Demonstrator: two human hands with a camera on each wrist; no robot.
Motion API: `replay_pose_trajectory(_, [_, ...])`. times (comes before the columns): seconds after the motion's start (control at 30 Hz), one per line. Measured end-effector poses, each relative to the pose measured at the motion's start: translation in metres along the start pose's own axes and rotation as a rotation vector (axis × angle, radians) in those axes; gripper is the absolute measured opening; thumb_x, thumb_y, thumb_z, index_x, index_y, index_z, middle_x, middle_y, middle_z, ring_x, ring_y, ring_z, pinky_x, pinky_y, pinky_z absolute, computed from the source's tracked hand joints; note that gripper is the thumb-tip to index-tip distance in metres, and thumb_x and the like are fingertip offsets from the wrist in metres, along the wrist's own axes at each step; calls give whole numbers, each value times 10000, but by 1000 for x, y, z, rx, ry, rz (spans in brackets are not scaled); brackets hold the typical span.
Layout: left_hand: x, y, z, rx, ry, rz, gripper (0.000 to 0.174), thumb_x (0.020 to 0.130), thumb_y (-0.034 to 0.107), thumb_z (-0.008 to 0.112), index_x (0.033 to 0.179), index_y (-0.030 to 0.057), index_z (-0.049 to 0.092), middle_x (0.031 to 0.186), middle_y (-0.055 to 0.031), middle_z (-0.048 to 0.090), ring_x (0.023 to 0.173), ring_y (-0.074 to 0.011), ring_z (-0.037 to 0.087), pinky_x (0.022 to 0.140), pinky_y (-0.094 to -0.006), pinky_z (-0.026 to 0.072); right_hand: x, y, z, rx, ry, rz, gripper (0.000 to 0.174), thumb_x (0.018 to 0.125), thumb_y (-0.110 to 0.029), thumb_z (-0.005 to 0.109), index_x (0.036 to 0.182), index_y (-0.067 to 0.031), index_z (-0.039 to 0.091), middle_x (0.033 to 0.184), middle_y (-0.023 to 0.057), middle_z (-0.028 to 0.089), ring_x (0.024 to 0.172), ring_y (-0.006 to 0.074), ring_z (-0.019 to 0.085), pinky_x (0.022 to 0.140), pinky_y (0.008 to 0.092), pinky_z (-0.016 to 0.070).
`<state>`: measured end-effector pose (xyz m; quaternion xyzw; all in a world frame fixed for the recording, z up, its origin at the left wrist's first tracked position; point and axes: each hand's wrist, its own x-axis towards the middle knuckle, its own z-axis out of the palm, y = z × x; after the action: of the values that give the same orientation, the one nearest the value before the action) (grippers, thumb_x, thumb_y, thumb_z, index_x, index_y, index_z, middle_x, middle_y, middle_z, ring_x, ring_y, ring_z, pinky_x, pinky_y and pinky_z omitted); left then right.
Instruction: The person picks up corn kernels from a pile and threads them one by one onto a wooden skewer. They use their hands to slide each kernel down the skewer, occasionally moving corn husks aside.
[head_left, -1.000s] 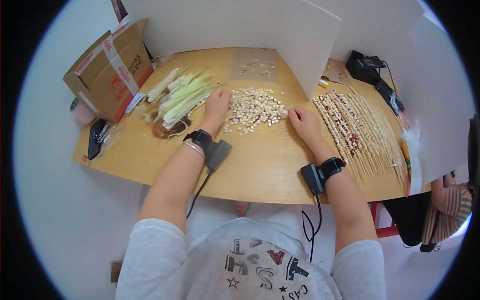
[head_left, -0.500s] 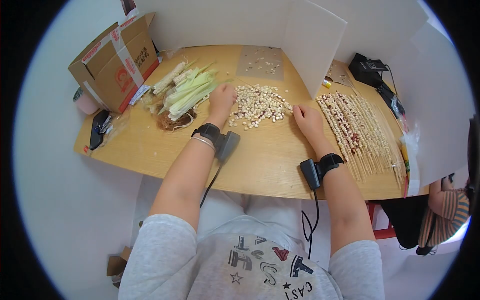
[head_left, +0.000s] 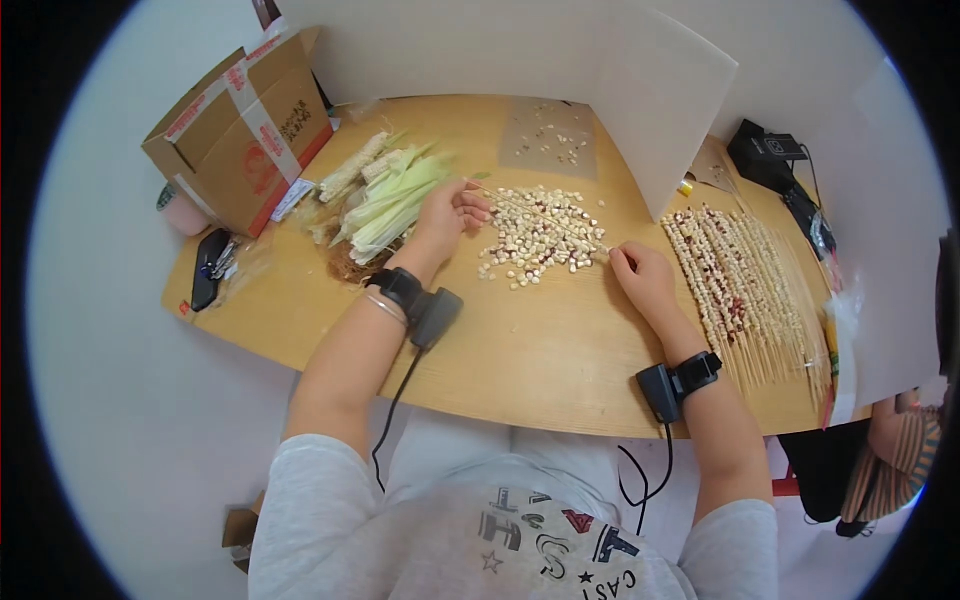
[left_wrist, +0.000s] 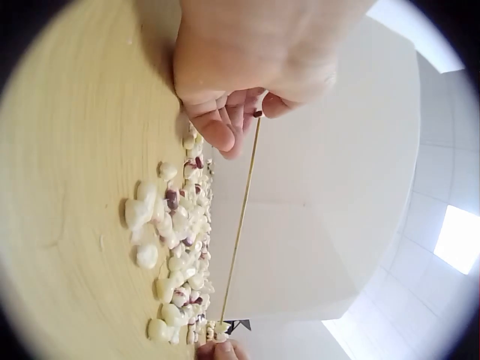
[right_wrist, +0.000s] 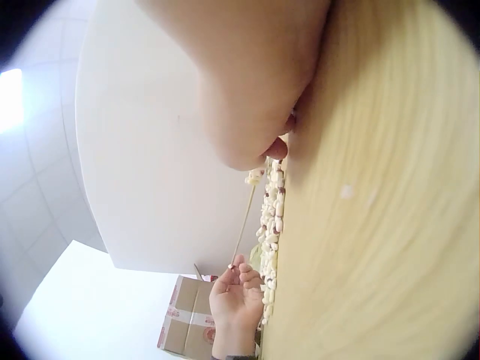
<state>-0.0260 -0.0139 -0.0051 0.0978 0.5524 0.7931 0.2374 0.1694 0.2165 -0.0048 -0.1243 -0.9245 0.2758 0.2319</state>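
Observation:
A thin bamboo skewer (left_wrist: 241,214) spans the space between the two hands, above a pile of loose corn kernels (head_left: 540,235). At the skewer's far end my left hand (head_left: 452,218) pinches a dark red kernel (left_wrist: 258,114) with thumb and finger; its other fingers are loosely bent over the pile's edge. My right hand (head_left: 643,278) grips the skewer's other end, beside the pile. A few pale threaded kernels (right_wrist: 253,178) show on the skewer just past the right fingers. The right fingertips are partly hidden in the right wrist view.
Husked corn cobs with green husks (head_left: 400,195) lie left of the pile. Rows of kernel-threaded skewers (head_left: 735,275) lie at right, near an upright white board (head_left: 675,100). A cardboard box (head_left: 245,130) and a phone (head_left: 210,268) are at far left.
My left hand's fingers have loosened from a closer curl, at the skewer's far end. The right hand keeps its grip beside the pile. The head view has shifted slightly.

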Motion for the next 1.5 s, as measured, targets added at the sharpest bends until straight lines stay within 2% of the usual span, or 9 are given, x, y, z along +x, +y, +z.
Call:
replay_pose_trajectory(0.1, [3, 2, -6, -78, -93, -38, 270, 905, 224, 446, 1009, 1, 557, 720, -95, 611, 622, -143, 554, 564, -237, 447, 0, 0, -1, 14, 3, 11, 245, 814, -265, 543, 734, -44, 618, 647, 143, 578, 609, 306, 565, 560, 378, 435])
replay_pose_trajectory(0.2, [5, 4, -3, -120, -68, -60, 263, 900, 223, 460, 1011, 6, 559, 715, -87, 607, 617, -134, 543, 565, -233, 443, 2, 3, 1, -29, -8, -34, 237, 817, -252, 545, 737, -41, 614, 645, 142, 577, 604, 299, 564, 554, 374, 433])
replay_pose_trajectory(0.43, [8, 5, -1, -180, -52, -73, 238, 897, 219, 464, 981, 18, 561, 695, -72, 594, 609, -120, 534, 559, -225, 441, 2, 3, -4, 79, -84, 37, 219, 825, -238, 551, 773, -38, 623, 617, 124, 559, 553, 260, 543, 523, 342, 413])
replay_pose_trajectory(0.57, [2, 7, -2, -94, -34, -52, 237, 897, 216, 459, 970, 13, 558, 707, -77, 601, 611, -115, 536, 548, -222, 445, 3, 1, -4, 96, -106, 45, 216, 833, -227, 549, 779, -30, 621, 598, 113, 543, 531, 232, 525, 513, 322, 401])
replay_pose_trajectory(0.93, [-12, 9, 6, -104, -60, -64, 272, 908, 217, 427, 1010, -3, 551, 742, -96, 617, 625, -121, 550, 569, -233, 465, 1, 6, -5, 101, -107, 20, 230, 835, -233, 548, 775, -21, 616, 595, 120, 539, 527, 235, 520, 512, 325, 396])
replay_pose_trajectory(1.13, [-17, 12, 12, -60, -87, 0, 280, 907, 220, 426, 1015, -6, 551, 747, -106, 625, 625, -119, 560, 571, -217, 474, 0, 6, -6, 125, -98, 19, 232, 837, -233, 548, 776, -18, 612, 591, 118, 534, 528, 224, 513, 513, 322, 396])
replay_pose_trajectory(1.43, [-28, 7, 27, -9, -123, -54, 288, 906, 198, 421, 1038, -30, 536, 739, -109, 626, 610, -147, 586, 555, -243, 491, -1, 3, -6, 186, -112, -14, 214, 842, -208, 556, 791, -5, 603, 603, 107, 530, 533, 192, 495, 515, 305, 391])
replay_pose_trajectory(1.5, [-36, 7, 37, 52, -192, -93, 295, 906, 199, 432, 1050, -36, 536, 737, -108, 623, 611, -149, 584, 549, -245, 491, -7, -5, -4, 234, -125, -22, 209, 845, -201, 558, 800, -2, 602, 611, 105, 529, 540, 185, 492, 518, 301, 391])
